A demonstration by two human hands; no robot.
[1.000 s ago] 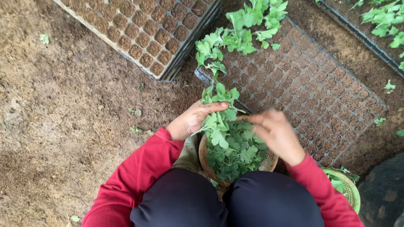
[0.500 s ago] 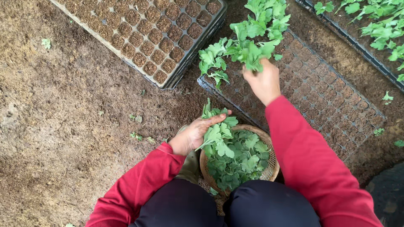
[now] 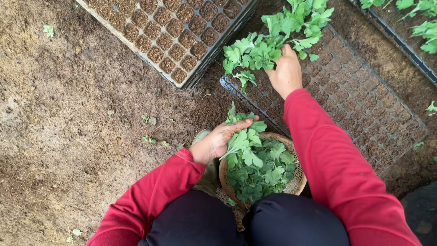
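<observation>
Green cuttings (image 3: 236, 136) sit clamped in the left hand (image 3: 218, 141) over the basket's (image 3: 298, 180) rim. Right hand (image 3: 286, 73), fingers pinched together, presses one into the cell tray's (image 3: 364, 105) near-left corner; I'd judge a neighbouring cell wants filling.

Soft, even daylight falls from above, with no glare and only faint shadows under the seed tray (image 3: 182, 41) edges. The soil (image 3: 68, 136) looks sharp; the red sleeves (image 3: 337, 168) blur slightly near the bottom.

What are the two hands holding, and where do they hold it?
The left hand holds a bunch of green cuttings over the basket, gripping the leafy stems. The right hand presses into the seedling tray; what its fingers hold is hidden.
</observation>
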